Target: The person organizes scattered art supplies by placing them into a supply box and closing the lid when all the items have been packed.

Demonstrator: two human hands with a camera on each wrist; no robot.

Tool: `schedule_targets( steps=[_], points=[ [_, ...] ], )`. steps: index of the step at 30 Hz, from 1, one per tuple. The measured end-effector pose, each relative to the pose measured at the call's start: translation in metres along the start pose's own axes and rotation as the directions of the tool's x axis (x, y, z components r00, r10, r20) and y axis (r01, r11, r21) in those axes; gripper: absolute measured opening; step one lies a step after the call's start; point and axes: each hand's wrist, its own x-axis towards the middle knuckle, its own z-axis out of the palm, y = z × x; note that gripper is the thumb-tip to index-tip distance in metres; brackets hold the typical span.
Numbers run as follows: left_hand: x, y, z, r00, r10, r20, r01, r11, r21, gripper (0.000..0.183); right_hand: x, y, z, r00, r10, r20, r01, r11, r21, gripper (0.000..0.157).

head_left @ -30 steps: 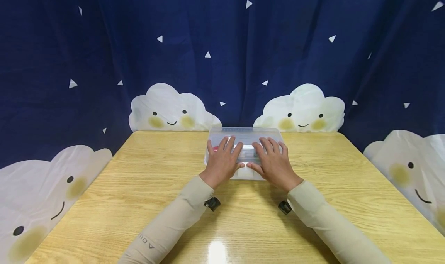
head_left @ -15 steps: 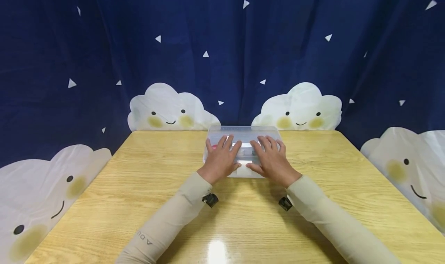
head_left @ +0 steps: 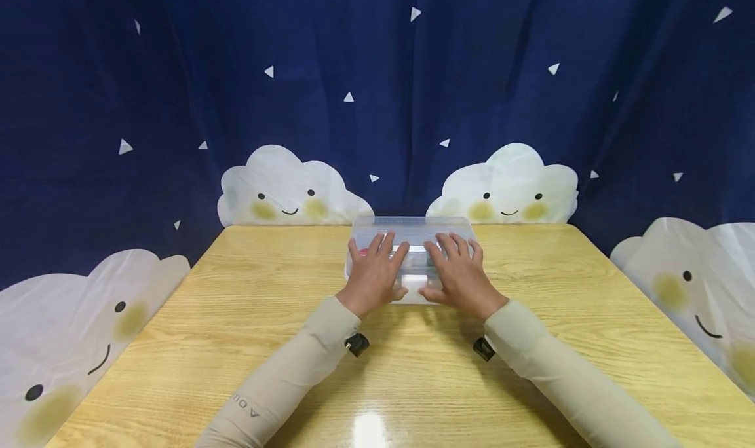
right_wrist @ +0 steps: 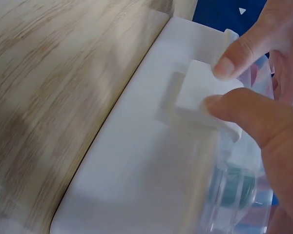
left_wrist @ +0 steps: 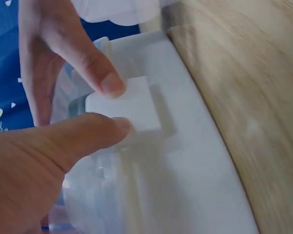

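A plastic storage box with a clear lid (head_left: pixel 413 228) and a white front wall (left_wrist: pixel 190 170) sits at the far middle of the table. My left hand (head_left: pixel 374 271) lies over the left half of the lid, fingers spread. On the right half rests my right hand (head_left: pixel 463 272), spread likewise. Both thumbs touch the white latch (right_wrist: pixel 200 90) at the front, seen close up in both wrist views. Through the lid a small red thing (head_left: pixel 363 251) shows on the left and a green thing (right_wrist: pixel 239 187) on the right; their kinds are unclear.
The wooden table (head_left: pixel 425 382) extends around the box and toward me. Behind it hangs a dark blue curtain (head_left: pixel 377 55) with white clouds and triangles. Small black devices (head_left: pixel 356 344) are strapped at both wrists.
Both thumbs have slid slightly toward the box's front edge and a little apart, baring more of the latch. The fingers stay on the lid. The head view has shifted slightly.
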Motion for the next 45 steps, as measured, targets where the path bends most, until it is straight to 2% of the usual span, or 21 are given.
schedule_targets(
  steps=[11, 20, 30, 45],
  points=[
    [-0.001, 0.002, 0.011, 0.997, -0.001, -0.076, 0.005, 0.999, 0.054, 0.093, -0.001, -0.001, 0.009, 0.999, -0.006, -0.051, 0.002, 0.997, -0.079, 0.091],
    [-0.002, 0.002, 0.011, 0.994, -0.001, -0.113, 0.009, 0.997, 0.07, 0.092, 0.0, -0.001, 0.008, 0.997, -0.01, -0.079, 0.004, 0.997, -0.081, 0.091],
    [-0.003, 0.003, 0.01, 0.995, -0.005, -0.104, 0.014, 0.996, 0.085, 0.091, 0.0, 0.0, 0.011, 0.994, -0.017, -0.103, 0.01, 0.998, -0.068, 0.091],
    [-0.003, 0.003, 0.007, 0.996, -0.012, -0.087, 0.017, 0.998, 0.056, 0.092, -0.001, 0.0, 0.01, 0.997, 0.005, -0.072, -0.008, 0.999, -0.047, 0.09]
  ],
)
